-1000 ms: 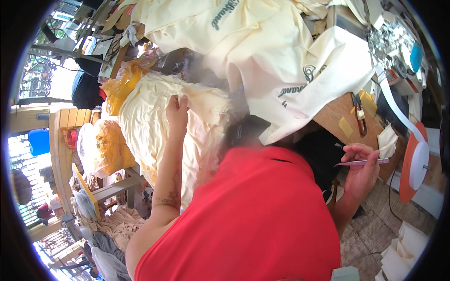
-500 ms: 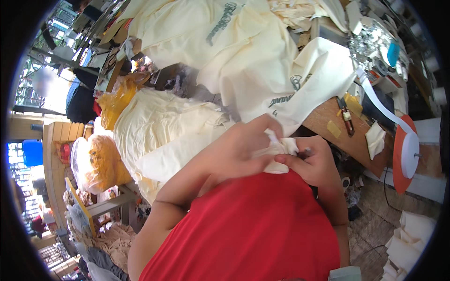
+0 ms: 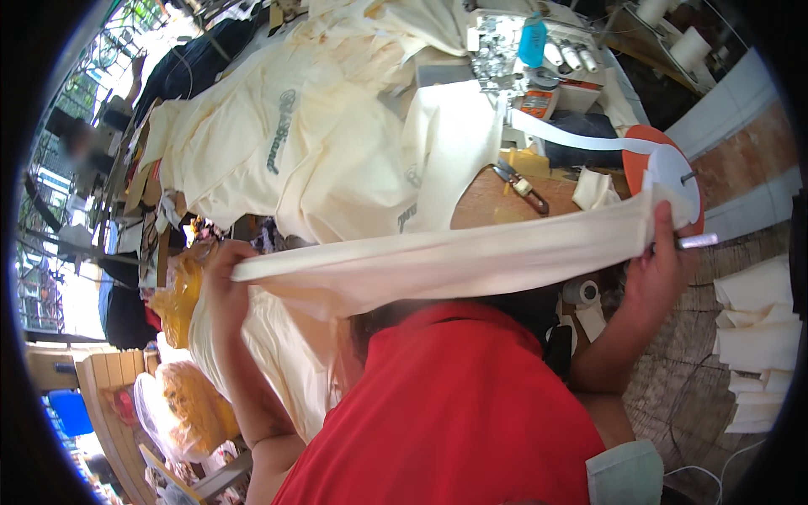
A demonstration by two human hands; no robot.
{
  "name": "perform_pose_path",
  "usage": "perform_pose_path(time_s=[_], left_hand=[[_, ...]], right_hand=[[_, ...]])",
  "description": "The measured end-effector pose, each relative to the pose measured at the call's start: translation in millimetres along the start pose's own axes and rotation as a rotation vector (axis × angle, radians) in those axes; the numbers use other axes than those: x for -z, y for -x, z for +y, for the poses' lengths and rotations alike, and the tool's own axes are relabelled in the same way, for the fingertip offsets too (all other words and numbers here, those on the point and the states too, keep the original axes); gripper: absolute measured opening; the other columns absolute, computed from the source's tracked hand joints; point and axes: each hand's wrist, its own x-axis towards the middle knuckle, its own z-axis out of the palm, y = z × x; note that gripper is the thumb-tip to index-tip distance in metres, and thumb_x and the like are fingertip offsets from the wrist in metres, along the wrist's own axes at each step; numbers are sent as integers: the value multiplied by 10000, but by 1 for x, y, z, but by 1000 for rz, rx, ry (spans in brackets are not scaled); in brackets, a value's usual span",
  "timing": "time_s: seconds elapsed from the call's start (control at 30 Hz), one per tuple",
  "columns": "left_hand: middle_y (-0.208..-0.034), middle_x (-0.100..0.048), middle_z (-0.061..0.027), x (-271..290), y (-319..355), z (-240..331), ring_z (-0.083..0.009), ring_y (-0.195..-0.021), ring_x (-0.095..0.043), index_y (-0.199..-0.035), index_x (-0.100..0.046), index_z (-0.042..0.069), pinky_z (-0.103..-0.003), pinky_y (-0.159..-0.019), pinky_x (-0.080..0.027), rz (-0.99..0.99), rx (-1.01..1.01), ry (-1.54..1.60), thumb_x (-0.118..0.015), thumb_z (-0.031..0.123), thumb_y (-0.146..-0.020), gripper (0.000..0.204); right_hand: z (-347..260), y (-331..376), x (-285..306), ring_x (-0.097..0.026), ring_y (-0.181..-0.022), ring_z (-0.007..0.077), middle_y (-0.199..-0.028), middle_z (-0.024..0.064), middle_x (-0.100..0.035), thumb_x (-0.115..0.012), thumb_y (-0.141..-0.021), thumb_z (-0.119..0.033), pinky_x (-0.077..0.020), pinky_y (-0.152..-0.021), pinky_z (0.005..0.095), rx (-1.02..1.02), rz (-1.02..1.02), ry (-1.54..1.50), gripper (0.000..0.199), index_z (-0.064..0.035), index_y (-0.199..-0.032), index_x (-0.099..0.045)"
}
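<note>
A long strip of cream cloth [image 3: 454, 263] is stretched almost level across my front, above the red shirt. Its left end is gripped by my left hand [image 3: 227, 286], fingers closed on the edge. At the other end, my right hand [image 3: 661, 273] pinches the cloth. A short silvery-white stick-like object [image 3: 699, 241] juts out from that same hand; its kind is unclear. Beyond the strip, a big cream fabric [image 3: 337, 160] with dark lettering is spread over the work table. More cream cloth [image 3: 290, 362] hangs below my left hand.
A brown-handled cutting tool [image 3: 523, 187] lies on the wooden board [image 3: 488, 202]. White tape [image 3: 581, 136] runs from a roll on an orange disc [image 3: 635, 156] at right. Folded cream pieces [image 3: 757, 324] are stacked far right. Yellow plastic bags [image 3: 189, 404] stand at left.
My hands, close together over a small bunch of cloth before, have moved wide apart, and a cream strip now spans between them. The view has swung to the right.
</note>
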Motion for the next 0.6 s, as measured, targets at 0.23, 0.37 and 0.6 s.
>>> perform_pose_path(time_s=[0.23, 0.37, 0.6], left_hand=[[-858, -594, -46, 17, -166, 32, -113, -800, -522, -1009, -671, 7, -274, -708, -423, 159, -167, -154, -501, 63, -805, 271], [-1297, -650, -164, -94, -219, 62, -325, -1218, -614, -1242, -652, 38, -369, -1041, -464, 163, -522, -418, -690, 11, -852, 392], [-872, -693, -23, -216, -186, 114, -51, -809, -542, -989, -741, 6, -250, -717, -451, -813, -80, 275, -783, 170, -888, 196]], right_hand=[[49, -44, -37, -411, -475, 24, -669, -57, -515, -722, -944, -165, -310, -416, 232, -205, -172, 5, 154, -36, -960, -639], [71, -32, -80, -389, -451, 40, -597, -72, -445, -691, -966, -181, -317, -412, 242, -351, -395, 28, 159, -69, -900, -600], [82, -9, -104, -480, -534, 18, -672, -42, -592, -711, -960, -187, -363, -470, 218, -339, -620, 179, 222, 4, -1064, -666]])
